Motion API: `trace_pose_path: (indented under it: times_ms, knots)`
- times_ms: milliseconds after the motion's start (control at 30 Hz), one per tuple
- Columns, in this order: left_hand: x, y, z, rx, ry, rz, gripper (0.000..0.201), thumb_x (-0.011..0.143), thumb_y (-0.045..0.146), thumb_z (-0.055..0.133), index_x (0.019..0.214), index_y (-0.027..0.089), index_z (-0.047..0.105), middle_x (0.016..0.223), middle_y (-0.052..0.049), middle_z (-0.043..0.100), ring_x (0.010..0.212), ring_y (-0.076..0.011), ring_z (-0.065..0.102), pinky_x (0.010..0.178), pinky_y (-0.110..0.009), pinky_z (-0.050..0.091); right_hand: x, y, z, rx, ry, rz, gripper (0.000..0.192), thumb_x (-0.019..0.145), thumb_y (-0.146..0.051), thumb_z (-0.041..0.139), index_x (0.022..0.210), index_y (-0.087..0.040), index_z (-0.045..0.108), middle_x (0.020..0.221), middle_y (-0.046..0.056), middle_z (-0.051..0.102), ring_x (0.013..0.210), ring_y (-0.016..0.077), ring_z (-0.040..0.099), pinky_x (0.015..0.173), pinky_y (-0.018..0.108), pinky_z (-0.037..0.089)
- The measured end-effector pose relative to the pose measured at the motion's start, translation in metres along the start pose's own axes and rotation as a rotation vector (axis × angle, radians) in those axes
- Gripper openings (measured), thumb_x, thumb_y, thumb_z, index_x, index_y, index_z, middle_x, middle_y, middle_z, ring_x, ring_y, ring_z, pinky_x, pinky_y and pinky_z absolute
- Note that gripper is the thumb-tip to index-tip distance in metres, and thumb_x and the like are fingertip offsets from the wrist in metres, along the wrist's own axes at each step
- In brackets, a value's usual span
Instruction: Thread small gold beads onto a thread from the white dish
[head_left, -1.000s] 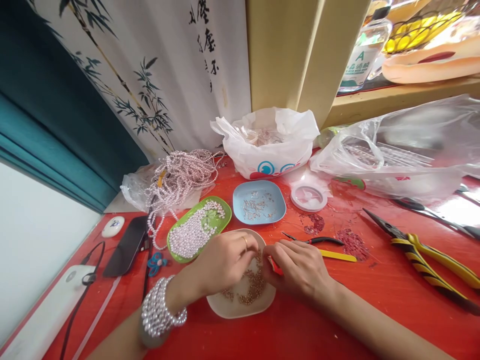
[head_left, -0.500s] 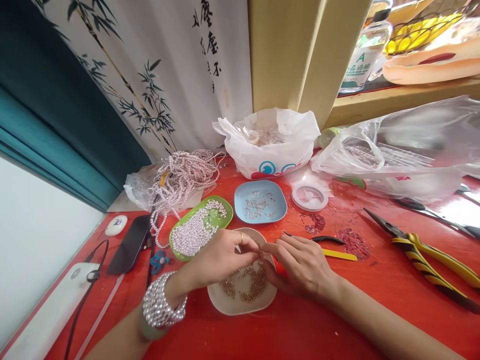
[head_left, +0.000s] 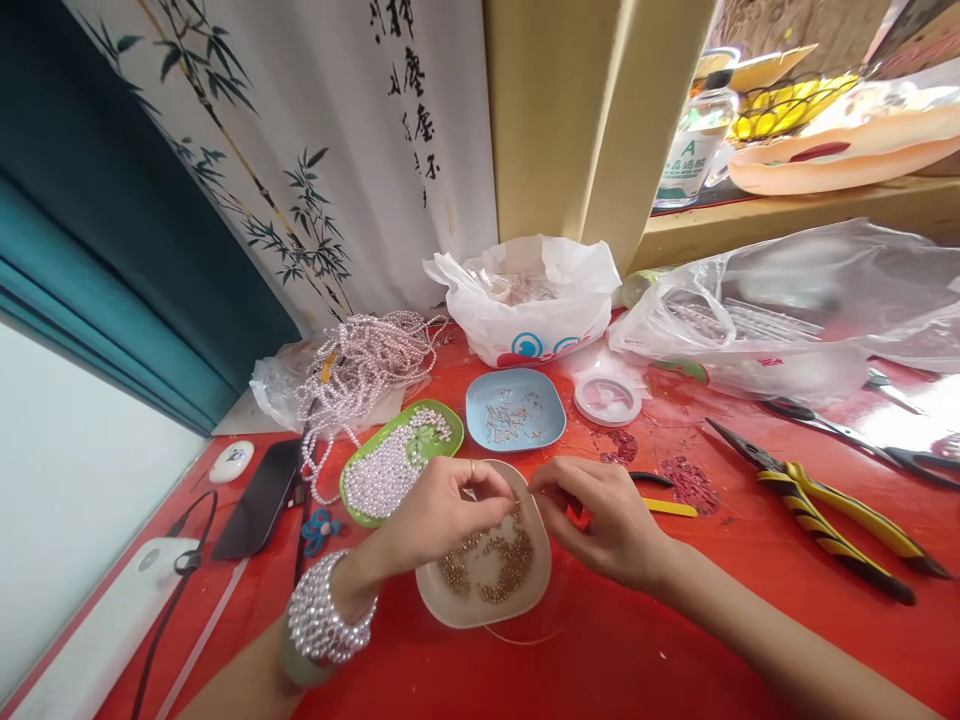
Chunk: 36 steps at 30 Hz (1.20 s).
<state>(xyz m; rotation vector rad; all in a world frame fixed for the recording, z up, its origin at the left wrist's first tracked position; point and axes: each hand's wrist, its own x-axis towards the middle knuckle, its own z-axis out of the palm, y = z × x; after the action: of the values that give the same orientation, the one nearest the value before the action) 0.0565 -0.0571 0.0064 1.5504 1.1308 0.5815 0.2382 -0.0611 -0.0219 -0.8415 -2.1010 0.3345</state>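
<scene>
Small round gold-brown beads (head_left: 491, 560) lie scattered in a shallow beige plastic dish (head_left: 450, 606) near the front edge of the glossy red worktop (head_left: 675, 640). Both hands hover just above the dish's far rim, fingertips nearly meeting. The left hand (head_left: 435, 515), with a gold ring on one finger and a stack of pearl bracelets (head_left: 322, 615) on the wrist, has its grip pressed together, thumb to forefinger, on something too small to make out. The right hand (head_left: 604, 520) likewise has its grip pinched shut at the fingertips; what it pinches cannot be told.

Just behind the left hand sits a green leaf-shaped dish of white pearls (head_left: 394, 465), and beside that a light blue square dish of small metal pins (head_left: 514, 410). Loose pearl strands (head_left: 360, 365) are heaped further back. Yellow-and-black handled pliers (head_left: 825, 510) lie well apart to the right, and a small pair of black-handled pliers (head_left: 652, 480) lies just beyond the right hand.
</scene>
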Motion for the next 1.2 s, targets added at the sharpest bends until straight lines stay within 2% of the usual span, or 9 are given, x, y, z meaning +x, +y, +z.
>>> trace_pose_path:
  times_ms: [200, 333, 400, 467, 567, 667, 767, 1033, 1200]
  knots:
    - [0.002, -0.002, 0.002, -0.17, -0.032, -0.081, 0.004, 0.067, 0.013, 0.058, 0.063, 0.012, 0.061, 0.055, 0.001, 0.059, 0.048, -0.0061, 0.05, 0.047, -0.017, 0.039, 0.004, -0.001, -0.021, 0.012, 0.034, 0.353, 0.013, 0.082, -0.016, 0.041, 0.082, -0.017, 0.053, 0.053, -0.003, 0.049, 0.044, 0.0091, 0.043, 0.044, 0.019, 0.036]
    - [0.001, -0.002, 0.004, -0.229, -0.017, -0.085, 0.005, 0.066, 0.015, 0.061, 0.062, 0.011, 0.061, 0.054, 0.001, 0.058, 0.049, -0.0061, 0.05, 0.049, -0.017, 0.039, -0.014, 0.008, -0.044, -0.195, 0.192, 0.343, 0.007, 0.081, -0.017, 0.042, 0.082, -0.019, 0.049, 0.065, 0.0, 0.053, 0.054, 0.0121, 0.05, 0.051, 0.022, 0.041]
    - [0.0, -0.002, 0.005, -0.262, -0.019, -0.093, 0.007, 0.066, 0.016, 0.062, 0.061, 0.011, 0.06, 0.054, 0.001, 0.057, 0.049, -0.0062, 0.05, 0.05, -0.017, 0.04, -0.03, 0.014, -0.055, -0.362, 0.316, 0.296, 0.003, 0.08, -0.018, 0.044, 0.081, -0.02, 0.046, 0.07, 0.002, 0.054, 0.057, 0.0138, 0.051, 0.057, 0.026, 0.043]
    - [0.001, -0.003, 0.006, -0.298, -0.018, -0.105, 0.007, 0.066, 0.016, 0.062, 0.061, 0.012, 0.06, 0.054, 0.002, 0.056, 0.048, -0.0061, 0.05, 0.049, -0.017, 0.039, -0.05, 0.018, -0.062, -0.489, 0.398, 0.337, 0.004, 0.08, -0.023, 0.045, 0.078, -0.02, 0.043, 0.073, 0.003, 0.052, 0.06, 0.0164, 0.052, 0.057, 0.028, 0.043]
    - [0.001, -0.004, 0.008, -0.348, -0.005, -0.122, 0.007, 0.066, 0.016, 0.062, 0.061, 0.012, 0.06, 0.054, 0.002, 0.055, 0.047, -0.0057, 0.048, 0.047, -0.018, 0.038, -0.08, 0.023, -0.062, -0.592, 0.262, 0.477, 0.016, 0.084, -0.034, 0.038, 0.081, -0.02, 0.044, 0.079, 0.007, 0.054, 0.068, 0.0216, 0.056, 0.057, 0.033, 0.045]
    - [0.001, -0.004, 0.011, -0.391, 0.008, -0.145, 0.008, 0.066, 0.016, 0.062, 0.06, 0.012, 0.06, 0.054, 0.002, 0.054, 0.047, -0.0052, 0.047, 0.047, -0.017, 0.037, -0.102, 0.024, -0.049, -0.625, -0.023, 0.397, 0.036, 0.085, -0.044, 0.038, 0.105, -0.015, 0.046, 0.104, 0.014, 0.053, 0.095, 0.0272, 0.054, 0.079, 0.041, 0.044]
    - [0.0, -0.003, 0.016, -0.435, 0.016, -0.165, 0.008, 0.066, 0.016, 0.062, 0.059, 0.012, 0.059, 0.054, 0.002, 0.054, 0.046, -0.0049, 0.046, 0.047, -0.017, 0.036, -0.11, 0.023, -0.035, -0.693, -0.18, 0.33, 0.055, 0.08, -0.054, 0.043, 0.116, -0.013, 0.044, 0.123, 0.017, 0.045, 0.112, 0.0322, 0.043, 0.088, 0.047, 0.04]
    - [-0.003, -0.004, 0.025, -0.495, 0.05, -0.171, 0.009, 0.066, 0.016, 0.061, 0.059, 0.012, 0.056, 0.053, 0.003, 0.054, 0.049, -0.0052, 0.046, 0.048, -0.016, 0.036, -0.092, 0.033, -0.033, -0.768, -0.244, 0.262, 0.066, 0.081, -0.056, 0.041, 0.127, -0.01, 0.038, 0.131, 0.018, 0.039, 0.121, 0.0333, 0.032, 0.095, 0.049, 0.035]
    - [-0.001, -0.006, 0.026, -0.51, 0.108, -0.148, 0.013, 0.068, 0.015, 0.06, 0.057, 0.013, 0.054, 0.052, 0.003, 0.052, 0.049, -0.0049, 0.045, 0.05, -0.016, 0.036, -0.086, 0.039, -0.032, -0.718, -0.262, 0.266, 0.054, 0.087, -0.048, 0.036, 0.122, -0.008, 0.044, 0.115, 0.018, 0.051, 0.106, 0.0301, 0.047, 0.087, 0.045, 0.043]
